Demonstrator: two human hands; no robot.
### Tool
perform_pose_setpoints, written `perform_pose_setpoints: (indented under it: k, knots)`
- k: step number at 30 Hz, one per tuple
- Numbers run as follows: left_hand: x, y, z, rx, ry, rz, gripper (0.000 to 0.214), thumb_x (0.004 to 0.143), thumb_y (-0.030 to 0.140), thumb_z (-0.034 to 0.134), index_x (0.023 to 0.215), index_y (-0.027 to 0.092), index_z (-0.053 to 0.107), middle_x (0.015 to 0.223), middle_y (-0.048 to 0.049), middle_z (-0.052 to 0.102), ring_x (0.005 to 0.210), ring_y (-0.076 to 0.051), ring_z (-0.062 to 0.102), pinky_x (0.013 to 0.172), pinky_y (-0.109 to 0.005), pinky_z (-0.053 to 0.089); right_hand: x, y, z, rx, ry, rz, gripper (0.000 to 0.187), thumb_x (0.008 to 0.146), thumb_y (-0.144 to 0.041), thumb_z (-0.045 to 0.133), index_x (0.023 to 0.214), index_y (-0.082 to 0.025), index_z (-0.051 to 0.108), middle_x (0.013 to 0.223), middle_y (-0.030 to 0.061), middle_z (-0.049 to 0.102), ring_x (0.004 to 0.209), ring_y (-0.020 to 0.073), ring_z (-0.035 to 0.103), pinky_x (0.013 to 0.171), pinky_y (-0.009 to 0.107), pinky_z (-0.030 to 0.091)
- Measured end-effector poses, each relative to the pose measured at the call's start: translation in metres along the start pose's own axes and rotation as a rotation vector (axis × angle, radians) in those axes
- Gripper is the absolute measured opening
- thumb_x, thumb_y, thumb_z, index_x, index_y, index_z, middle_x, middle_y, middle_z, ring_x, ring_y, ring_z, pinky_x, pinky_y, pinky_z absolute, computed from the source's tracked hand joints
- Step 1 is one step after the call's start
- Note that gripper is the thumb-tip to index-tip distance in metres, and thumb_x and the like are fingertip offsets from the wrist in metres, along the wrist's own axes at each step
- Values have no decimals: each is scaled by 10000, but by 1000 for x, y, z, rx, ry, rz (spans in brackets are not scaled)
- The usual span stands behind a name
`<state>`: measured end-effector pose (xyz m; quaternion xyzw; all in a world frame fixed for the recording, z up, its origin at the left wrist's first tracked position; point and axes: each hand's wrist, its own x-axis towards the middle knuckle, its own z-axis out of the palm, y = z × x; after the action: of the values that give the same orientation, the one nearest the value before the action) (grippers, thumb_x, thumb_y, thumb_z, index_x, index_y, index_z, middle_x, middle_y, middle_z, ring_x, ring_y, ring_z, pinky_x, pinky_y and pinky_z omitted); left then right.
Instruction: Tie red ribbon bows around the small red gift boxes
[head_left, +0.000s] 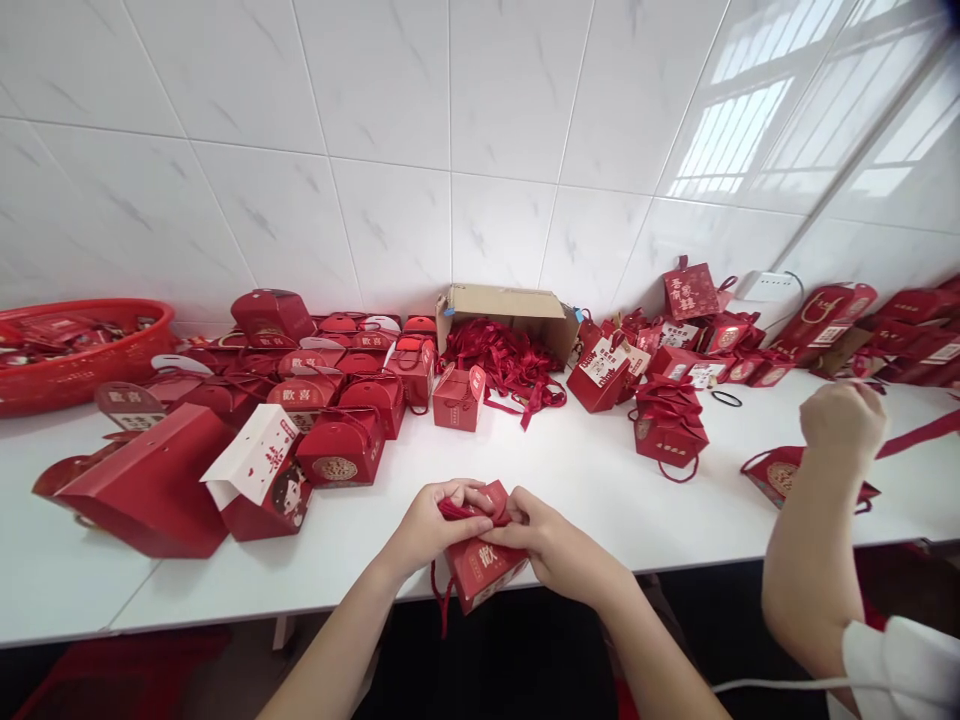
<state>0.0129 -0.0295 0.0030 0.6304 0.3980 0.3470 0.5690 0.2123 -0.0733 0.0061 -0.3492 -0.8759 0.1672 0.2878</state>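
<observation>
Both hands are at a small red gift box (pixel 484 572) with gold lettering, held over the front edge of the white table. My left hand (pixel 439 522) is closed on the box's upper left side, thumb pointing inward. From the right, my right hand (pixel 544 540) pinches the top flaps, its fingers nearly meeting the left thumb. A dark red cord (pixel 442 598) hangs from the box below my left hand. What lies between the fingertips is partly hidden. Straight ahead stands another small red box (pixel 459 398).
A cardboard carton (pixel 510 303) spills red ribbons (pixel 499 360) by the tiled wall. Many red boxes (pixel 341 450) crowd the left, near a red plastic basin (pixel 97 375). At right, a co-worker's raised fist and forearm (pixel 817 530) reach over the table, beside a red box (pixel 776 470).
</observation>
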Motion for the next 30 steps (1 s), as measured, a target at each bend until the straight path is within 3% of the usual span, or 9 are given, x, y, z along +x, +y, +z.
perform_pose_setpoints:
  k: [3, 6, 8, 12, 19, 25, 27, 29, 30]
  knots:
    - [1, -1, -1, 17, 1, 6, 161, 628, 252, 761, 617, 166, 625, 901, -105, 731, 1162, -295, 555, 958, -413, 449, -5, 3, 1, 42, 38, 18, 407, 848, 9, 417, 1090, -245, 624, 924, 39, 516, 806, 146, 538, 710, 253, 492]
    - [1, -2, -1, 21, -36, 32, 365, 613, 236, 756, 475, 203, 420, 849, -83, 746, 1150, -281, 563, 951, -401, 441, -10, 9, 3, 112, 116, 72, 206, 907, -67, 411, 955, -211, 551, 865, 28, 524, 754, 139, 525, 684, 256, 477]
    - [1, -2, -1, 47, -45, 48, 486, 611, 215, 747, 470, 223, 282, 816, -73, 751, 1144, -272, 564, 950, -392, 432, -12, 12, 4, 120, 160, 57, 132, 924, -110, 426, 884, -211, 501, 842, 26, 516, 738, 137, 511, 666, 255, 466]
    - [0, -1, 0, 87, -46, 46, 524, 627, 187, 719, 507, 237, 211, 783, -66, 749, 1141, -264, 564, 944, -382, 424, -15, 17, 6, 86, 191, 4, 137, 929, -119, 429, 831, -210, 455, 862, 42, 516, 755, 138, 504, 669, 260, 465]
    - [-1, -3, 0, 77, -35, 24, 507, 624, 186, 717, 503, 235, 227, 725, -50, 738, 1141, -267, 567, 970, -386, 407, -18, 22, 11, 90, 227, -4, 175, 927, -110, 433, 787, -214, 429, 869, 42, 521, 755, 133, 508, 660, 257, 468]
    - [-3, -5, -4, 81, -26, 36, 288, 654, 207, 724, 528, 189, 467, 823, -75, 727, 1072, -267, 609, 916, -376, 453, -33, 29, 18, 234, 305, 102, 38, 915, -255, 525, 932, -236, 496, 956, 59, 545, 908, 182, 563, 793, 330, 500]
    - [-3, -4, -3, 74, -31, 40, 232, 676, 215, 719, 589, 175, 507, 884, -81, 719, 1002, -253, 634, 888, -375, 469, -41, 34, 19, 310, 279, 161, 568, 756, -440, 715, 1214, -256, 433, 1253, 132, 475, 1194, 279, 475, 959, 439, 446]
    - [-3, -5, 1, 64, -54, 59, 239, 679, 225, 726, 638, 172, 497, 927, -78, 706, 963, -238, 638, 864, -368, 484, -47, 38, 22, 374, 174, 203, 1161, 527, -542, 832, 1444, -272, 173, 1509, 171, 193, 1400, 357, 214, 1081, 522, 314]
    - [-1, -5, 5, 61, -71, 71, 266, 675, 236, 734, 651, 174, 476, 953, -77, 698, 953, -233, 638, 850, -362, 493, -49, 39, 25, 398, 117, 218, 1308, 476, -543, 852, 1480, -282, 55, 1554, 160, 69, 1433, 362, 103, 1109, 534, 259]
